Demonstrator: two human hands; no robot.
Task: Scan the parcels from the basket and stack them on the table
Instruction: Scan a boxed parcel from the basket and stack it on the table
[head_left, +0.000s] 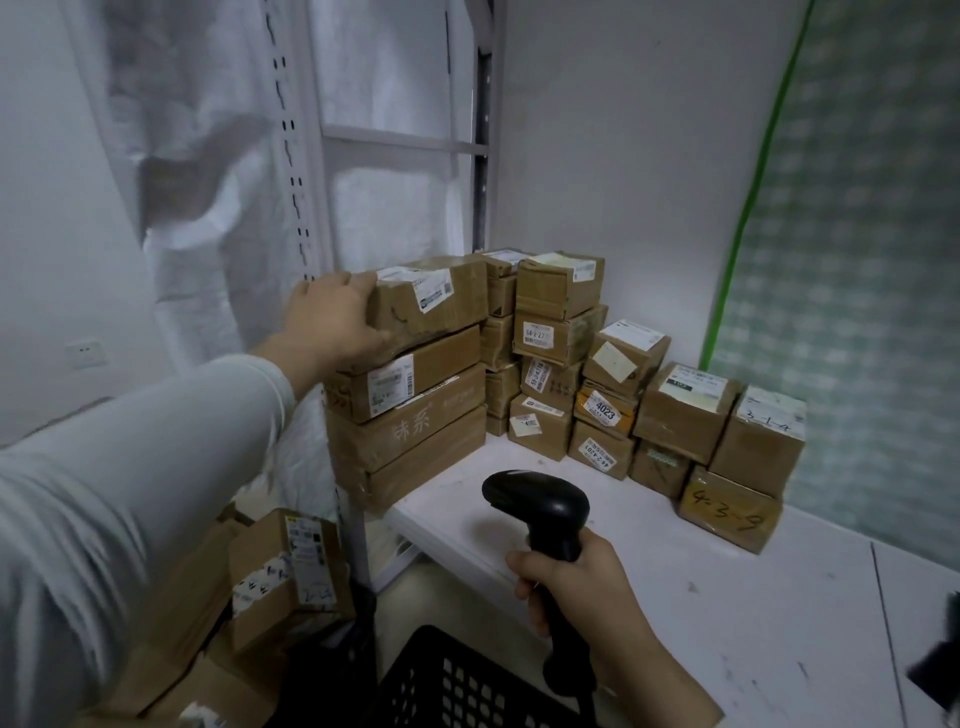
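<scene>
Loose boxes (280, 571) lie low at left. The left hand (332, 317) grips the end of the top parcel (441, 301), the highest of four stacked at the counter's (727, 597) left edge. Below sits one black basket (457, 680). The right hand (587, 587) holds one scanner (535, 504). Smaller parcels (685, 410) line the wall.

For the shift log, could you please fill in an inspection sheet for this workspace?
Surface: white table, scuffed.
Job's things: parcels stacked against the wall; black scanner; black basket in front.
Clutter: loose boxes low on the left.
Grips: left hand holds the top parcel of the left stack; right hand holds the scanner.
Cables: one black cable below the scanner.
Surroundings: white rack, patterned panel, wall socket.
</scene>
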